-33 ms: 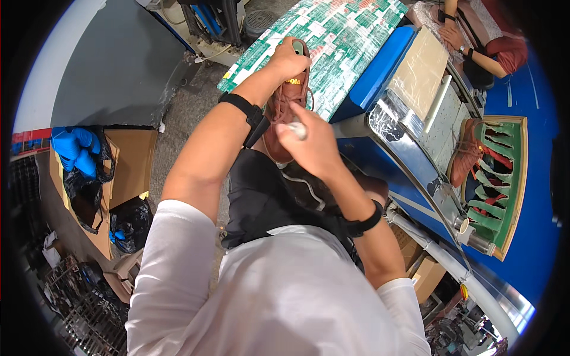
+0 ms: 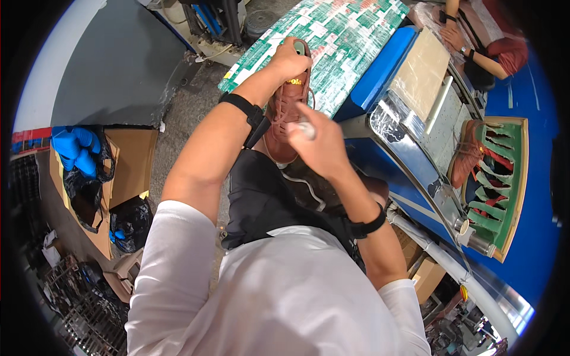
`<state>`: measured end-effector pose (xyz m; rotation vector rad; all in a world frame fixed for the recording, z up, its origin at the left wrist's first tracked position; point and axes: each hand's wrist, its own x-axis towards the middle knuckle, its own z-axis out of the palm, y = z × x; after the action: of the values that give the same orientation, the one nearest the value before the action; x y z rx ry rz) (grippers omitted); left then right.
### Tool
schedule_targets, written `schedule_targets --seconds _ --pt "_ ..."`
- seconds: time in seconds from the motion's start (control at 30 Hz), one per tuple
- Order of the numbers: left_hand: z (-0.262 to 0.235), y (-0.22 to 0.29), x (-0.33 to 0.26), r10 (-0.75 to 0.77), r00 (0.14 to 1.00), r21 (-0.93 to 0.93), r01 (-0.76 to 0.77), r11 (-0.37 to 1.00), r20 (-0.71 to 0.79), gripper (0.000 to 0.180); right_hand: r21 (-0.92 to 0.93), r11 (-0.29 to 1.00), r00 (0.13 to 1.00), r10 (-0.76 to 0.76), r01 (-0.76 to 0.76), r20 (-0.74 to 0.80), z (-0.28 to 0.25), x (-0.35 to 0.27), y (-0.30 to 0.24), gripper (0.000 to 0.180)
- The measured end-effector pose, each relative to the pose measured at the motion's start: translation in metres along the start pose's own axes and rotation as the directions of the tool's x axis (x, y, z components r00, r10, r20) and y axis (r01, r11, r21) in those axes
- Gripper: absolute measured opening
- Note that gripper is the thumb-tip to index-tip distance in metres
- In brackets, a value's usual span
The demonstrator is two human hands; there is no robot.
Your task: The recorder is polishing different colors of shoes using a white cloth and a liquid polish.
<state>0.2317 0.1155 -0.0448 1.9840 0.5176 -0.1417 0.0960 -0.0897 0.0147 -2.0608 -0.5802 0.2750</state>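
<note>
At the bottom of the frame a white shirt fills the view, with dark trousers above it; both forearms rise from it toward the upper middle, each with a black band at the wrist. Just above centre, the right hand (image 2: 320,148) has its fingers clenched round a small whitish object (image 2: 306,129), pressed to the side of a brown shoe (image 2: 286,115); what the object is cannot be told. The left hand (image 2: 289,59) grasps the far end of the shoe from above, holding it in the air over the lap; a white lace (image 2: 306,187) hangs down from it. Beyond, at upper middle, lies a green-and-white patterned surface (image 2: 350,35); right of it stands a blue machine (image 2: 380,77) with a shiny metal plate. At the right edge a green rack (image 2: 510,178) holds another brown shoe (image 2: 466,154); in the upper right corner another person's hands (image 2: 457,35) show. At left, a cardboard box (image 2: 130,163) holds blue gloves (image 2: 74,148).
</note>
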Motion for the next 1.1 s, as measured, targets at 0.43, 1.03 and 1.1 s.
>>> schedule_targets --seconds 0.43,1.03,1.1 --pt "0.008 0.006 -0.004 -0.02 0.999 0.01 0.02 1.0 -0.035 0.082 -0.412 0.864 0.956 -0.277 0.291 0.096 0.009 0.004 -0.013 0.085" --pt "-0.005 0.022 -0.02 0.005 1.0 0.006 -0.005 1.0 0.02 0.082 0.027 0.996 0.988 -0.088 0.085 0.124 -0.011 -0.053 -0.02 0.081" --pt "-0.005 0.018 -0.018 0.014 0.999 -0.025 -0.015 1.0 -0.03 0.076 0.05 0.995 0.983 -0.093 0.087 0.156 -0.027 -0.059 -0.019 0.081"
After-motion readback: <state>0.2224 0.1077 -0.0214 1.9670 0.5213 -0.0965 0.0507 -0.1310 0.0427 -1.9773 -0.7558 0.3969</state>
